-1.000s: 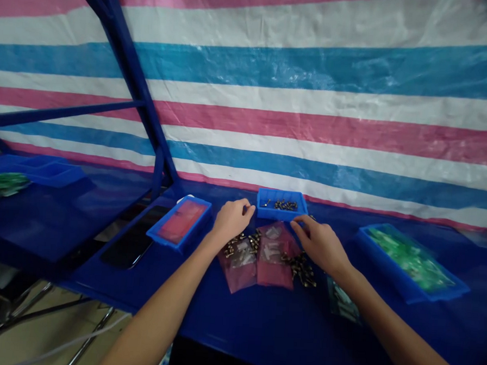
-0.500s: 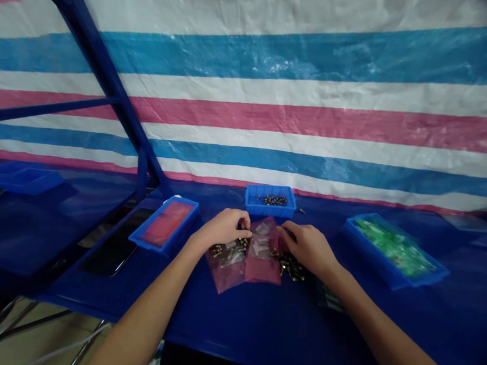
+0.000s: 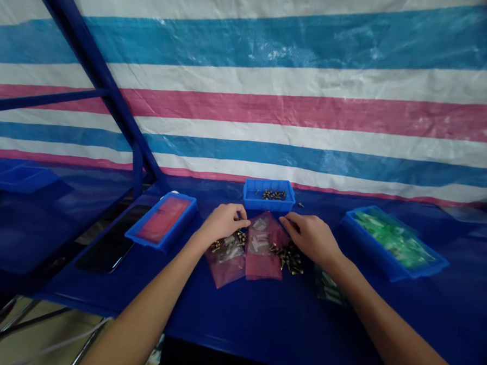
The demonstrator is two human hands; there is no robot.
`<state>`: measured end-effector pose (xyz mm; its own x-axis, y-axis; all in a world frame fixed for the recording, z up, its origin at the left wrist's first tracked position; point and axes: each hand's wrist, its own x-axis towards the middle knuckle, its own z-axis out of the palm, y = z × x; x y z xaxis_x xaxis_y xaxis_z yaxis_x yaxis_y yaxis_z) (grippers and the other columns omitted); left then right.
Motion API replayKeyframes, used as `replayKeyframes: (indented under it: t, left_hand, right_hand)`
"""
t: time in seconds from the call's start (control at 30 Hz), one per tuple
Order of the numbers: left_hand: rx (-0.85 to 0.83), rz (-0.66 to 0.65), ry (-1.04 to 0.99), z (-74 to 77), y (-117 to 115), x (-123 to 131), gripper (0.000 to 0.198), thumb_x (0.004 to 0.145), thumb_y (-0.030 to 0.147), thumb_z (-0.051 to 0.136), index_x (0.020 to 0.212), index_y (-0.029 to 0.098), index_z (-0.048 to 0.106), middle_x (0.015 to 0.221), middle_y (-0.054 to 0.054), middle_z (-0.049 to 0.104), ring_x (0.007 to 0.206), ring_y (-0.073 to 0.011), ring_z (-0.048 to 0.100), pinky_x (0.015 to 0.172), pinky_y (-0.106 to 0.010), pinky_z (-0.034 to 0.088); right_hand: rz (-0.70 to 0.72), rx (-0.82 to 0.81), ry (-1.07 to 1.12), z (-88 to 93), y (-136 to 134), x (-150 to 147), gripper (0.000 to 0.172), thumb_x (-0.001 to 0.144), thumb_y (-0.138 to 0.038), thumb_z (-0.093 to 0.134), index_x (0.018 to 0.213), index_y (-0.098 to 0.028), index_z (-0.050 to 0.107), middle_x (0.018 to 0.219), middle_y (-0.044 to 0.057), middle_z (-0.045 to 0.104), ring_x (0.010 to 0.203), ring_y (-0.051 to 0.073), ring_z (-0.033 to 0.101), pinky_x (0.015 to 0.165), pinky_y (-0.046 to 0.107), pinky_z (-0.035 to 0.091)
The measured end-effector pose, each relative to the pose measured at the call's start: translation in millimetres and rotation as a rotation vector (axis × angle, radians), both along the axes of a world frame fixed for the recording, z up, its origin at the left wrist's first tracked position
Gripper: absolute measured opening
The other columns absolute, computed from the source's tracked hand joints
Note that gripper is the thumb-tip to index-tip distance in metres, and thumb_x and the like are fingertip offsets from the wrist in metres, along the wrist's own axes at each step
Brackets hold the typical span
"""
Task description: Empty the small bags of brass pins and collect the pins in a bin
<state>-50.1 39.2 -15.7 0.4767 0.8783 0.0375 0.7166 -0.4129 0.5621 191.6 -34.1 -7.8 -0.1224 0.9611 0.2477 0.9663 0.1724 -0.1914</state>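
A pink plastic bag (image 3: 264,266) with clear plastic pieces inside lies between my hands. The thumb and forefinger of my left hand (image 3: 224,223) are curled together at its upper left edge. My right hand (image 3: 312,236) has its fingertips pinched at its upper right edge. Partly under my left hand is a second pink bag (image 3: 227,269) holding clear pieces and brass-coloured screws. A pile of brass-coloured screws (image 3: 291,261) sits just below my right hand. Whatever is between the fingertips is too small to make out fully.
A blue tray (image 3: 269,205) with screws stands behind the bags, one loose screw (image 3: 300,204) beside it. To the left are a blue tray (image 3: 131,234) of pink bags and a phone (image 3: 105,254). A blue tray (image 3: 394,273) of green bags is right; a dark bag (image 3: 328,288) lies under my right forearm.
The view has shifted slightly. My right hand has moved a little away from the middle bag's centre, and its pieces show more. Both hands stay beside the bag.
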Motion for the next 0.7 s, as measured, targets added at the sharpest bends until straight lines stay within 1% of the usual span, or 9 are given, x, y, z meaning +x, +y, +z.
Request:
replayKeyframes:
  t: [0.07,0.1,0.17,0.23,0.3,0.33,0.47,0.6,0.7]
  left_hand:
    - [-0.009,0.012,-0.001,0.0,1,-1,0.021,0.079,0.042,0.066,0.081,0.021,0.068,0.073,-0.002,0.069,0.064,-0.0169,0.063,0.055,-0.024,0.036]
    - [-0.009,0.011,-0.007,0.0,2,-2,0.021,0.079,0.042,0.066,0.08,0.021,0.068,0.072,-0.002,0.069,0.064,-0.017,0.063,0.055,-0.024,0.036]
    - [-0.016,0.009,-0.023,0.3,2,-2,0.018,0.08,0.039,0.064,0.08,0.021,0.068,0.072,-0.002,0.07,0.065,-0.0172,0.063,0.056,-0.024,0.036]
    - [-0.025,0.008,-0.038,1.1,3,-3,0.016,0.081,0.035,0.061,0.081,0.021,0.068,0.073,-0.002,0.07,0.067,-0.0174,0.064,0.057,-0.024,0.037]
    - [-0.025,0.007,-0.05,2.4,3,-3,0.014,0.082,0.031,0.058,0.084,0.021,0.068,0.074,-0.002,0.071,0.068,-0.0172,0.065,0.059,-0.024,0.039]
    - [-0.024,0.006,-0.05,2.9,3,-2,0.014,0.082,0.029,0.057,0.085,0.021,0.067,0.074,-0.002,0.071,0.069,-0.0171,0.065,0.06,-0.024,0.039]
    - [-0.003,0.016,0.008,2.8,1,2,0.012,0.081,0.025,0.056,0.086,0.021,0.067,0.074,-0.001,0.071,0.067,-0.0167,0.064,0.059,-0.024,0.038]
    - [0.059,0.048,0.065,0.2,-3,7,0.014,0.083,0.034,0.058,0.088,0.023,0.066,0.073,0.0,0.07,0.066,-0.0169,0.063,0.057,-0.025,0.034]
    - [0.081,0.082,0.071,-0.9,-7,9,0.025,0.087,0.045,0.053,0.093,0.024,0.065,0.068,0.0,0.067,0.065,-0.0184,0.062,0.056,-0.026,0.033]
  right_hand:
    - [0.031,-0.013,0.018,1.4,2,5,0.035,0.097,-0.046,0.041,0.081,-0.023,0.063,0.071,0.001,0.065,0.066,0.017,0.06,0.054,0.028,0.025]
    - [0.069,-0.016,0.034,1.0,3,8,0.033,0.095,-0.047,0.044,0.084,-0.024,0.064,0.075,0.001,0.066,0.071,0.018,0.061,0.057,0.028,0.03]
    - [0.157,0.001,0.06,-2.4,5,11,0.03,0.091,-0.049,0.052,0.092,-0.024,0.066,0.088,0.003,0.066,0.086,0.021,0.06,0.068,0.029,0.038]
    - [0.193,0.04,0.054,-8.9,6,9,0.034,0.087,-0.052,0.058,0.099,-0.021,0.067,0.099,0.007,0.064,0.098,0.025,0.056,0.079,0.033,0.039]
    - [0.14,0.071,0.032,-16.5,6,2,0.037,0.085,-0.051,0.06,0.101,-0.019,0.066,0.104,0.01,0.062,0.102,0.028,0.052,0.081,0.037,0.038]
    - [0.1,0.077,0.024,-19.7,6,-2,0.035,0.086,-0.05,0.06,0.1,-0.018,0.065,0.104,0.01,0.061,0.101,0.028,0.051,0.079,0.039,0.036]
    - [-0.008,0.075,0.054,-26.8,3,-19,0.016,0.089,-0.035,0.058,0.087,-0.02,0.064,0.097,0.007,0.063,0.098,0.027,0.05,0.077,0.039,0.03]
    - [-0.055,0.067,0.129,-28.2,3,-24,0.015,0.089,-0.025,0.055,0.077,-0.02,0.062,0.093,0.006,0.065,0.096,0.026,0.051,0.078,0.038,0.026]
    - [-0.049,0.04,0.222,-27.3,5,-20,0.013,0.09,-0.024,0.052,0.08,-0.02,0.06,0.086,0.004,0.066,0.091,0.024,0.054,0.081,0.038,0.025]
